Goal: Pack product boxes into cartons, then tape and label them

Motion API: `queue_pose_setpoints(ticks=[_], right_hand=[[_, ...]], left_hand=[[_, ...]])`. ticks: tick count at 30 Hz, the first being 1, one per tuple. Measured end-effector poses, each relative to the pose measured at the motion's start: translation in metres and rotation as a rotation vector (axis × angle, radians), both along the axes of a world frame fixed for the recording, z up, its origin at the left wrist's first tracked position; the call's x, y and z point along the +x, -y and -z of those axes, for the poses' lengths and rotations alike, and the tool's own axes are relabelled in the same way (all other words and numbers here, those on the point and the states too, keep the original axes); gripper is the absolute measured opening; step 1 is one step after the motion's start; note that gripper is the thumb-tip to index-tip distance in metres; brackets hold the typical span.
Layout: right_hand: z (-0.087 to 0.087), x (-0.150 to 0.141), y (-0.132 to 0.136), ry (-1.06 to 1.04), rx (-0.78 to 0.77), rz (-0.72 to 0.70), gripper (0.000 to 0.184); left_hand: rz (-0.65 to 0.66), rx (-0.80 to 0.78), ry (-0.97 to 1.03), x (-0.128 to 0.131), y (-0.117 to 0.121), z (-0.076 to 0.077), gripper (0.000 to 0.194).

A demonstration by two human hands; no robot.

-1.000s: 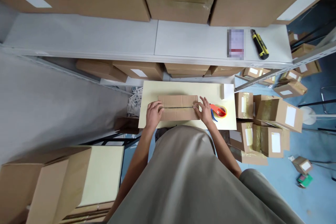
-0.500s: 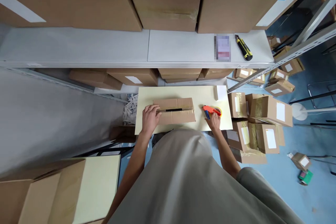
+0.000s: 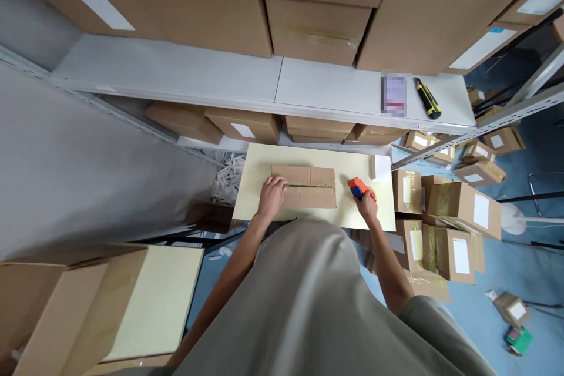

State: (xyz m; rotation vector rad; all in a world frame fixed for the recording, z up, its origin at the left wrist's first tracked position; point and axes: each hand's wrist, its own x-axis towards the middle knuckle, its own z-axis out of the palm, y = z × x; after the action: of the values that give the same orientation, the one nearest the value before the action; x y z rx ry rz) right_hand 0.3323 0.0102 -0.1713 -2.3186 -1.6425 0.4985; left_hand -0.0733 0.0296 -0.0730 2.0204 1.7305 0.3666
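Note:
A small cardboard box point(image 3: 311, 197) lies on the pale yellow table point(image 3: 255, 155), its two top flaps meeting along a narrow lengthwise seam. My left hand point(image 3: 271, 195) grips the left end of the box, fingers curled over the flaps at the seam. To the right of the box, my right hand point(image 3: 366, 208) is closed around an orange and blue tape dispenser point(image 3: 358, 188). Part of its yellowish tape roll shows beside my fingers. The dispenser is tilted and apart from the box; whether it touches the tabletop I cannot tell.
A white block-like item point(image 3: 380, 167) stands at the table's back right corner. Behind, a grey shelf point(image 3: 238, 73) holds large cartons and a yellow-black utility knife point(image 3: 426, 98). Taped cartons point(image 3: 462, 205) are stacked on the right; an open carton point(image 3: 74, 305) is at lower left.
The dark gap between the box flaps has narrowed. My right hand has turned the tape dispenser, with more of its blue part showing. The whole view has shifted and tilted slightly.

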Motion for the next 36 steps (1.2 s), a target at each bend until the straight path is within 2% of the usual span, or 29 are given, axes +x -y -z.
queue_pose_setpoints(ticks=[3,6,9,12,14,18,21,23,25,30,36], right_hand=[[-0.040,-0.001,-0.015,-0.212,-0.074,0.005,0.051],[-0.094,-0.014,-0.033,-0.716,-0.049,-0.137,0.071],[-0.141,-0.044,-0.051,-0.955,-0.106,-0.308,0.076],[-0.167,-0.082,-0.070,-1.061,-0.280,-0.511,0.075],[-0.170,-0.106,-0.081,-1.108,-0.448,-0.664,0.070],[-0.160,-0.134,-0.105,-1.075,-0.732,-0.867,0.064],[-0.154,-0.142,-0.118,-1.004,-0.857,-0.928,0.064],[-0.155,-0.144,-0.124,-0.967,-0.915,-0.963,0.060],[-0.158,-0.145,-0.128,-0.948,-0.948,-0.983,0.057],[-0.159,-0.147,-0.133,-0.945,-1.003,-0.974,0.060],[-0.160,-0.147,-0.136,-0.916,-1.029,-0.952,0.059]], left_hand=[[-0.021,0.023,0.069,0.003,0.003,0.011,0.034],[-0.079,0.056,0.149,0.007,0.006,0.021,0.041],[-0.141,0.080,0.223,0.011,0.010,0.027,0.043],[-0.208,0.087,0.316,0.014,0.014,0.030,0.041],[-0.262,0.059,0.426,0.014,0.016,0.031,0.038],[-0.457,-0.054,0.800,0.013,0.019,0.030,0.025],[-0.643,-0.135,1.102,0.012,0.019,0.024,0.052],[-0.720,-0.189,1.224,0.010,0.019,0.015,0.067],[-0.739,-0.232,1.275,0.008,0.018,0.005,0.070],[-0.699,-0.271,1.258,0.003,0.016,-0.018,0.058],[-0.646,-0.312,1.230,0.001,0.009,-0.023,0.046]])
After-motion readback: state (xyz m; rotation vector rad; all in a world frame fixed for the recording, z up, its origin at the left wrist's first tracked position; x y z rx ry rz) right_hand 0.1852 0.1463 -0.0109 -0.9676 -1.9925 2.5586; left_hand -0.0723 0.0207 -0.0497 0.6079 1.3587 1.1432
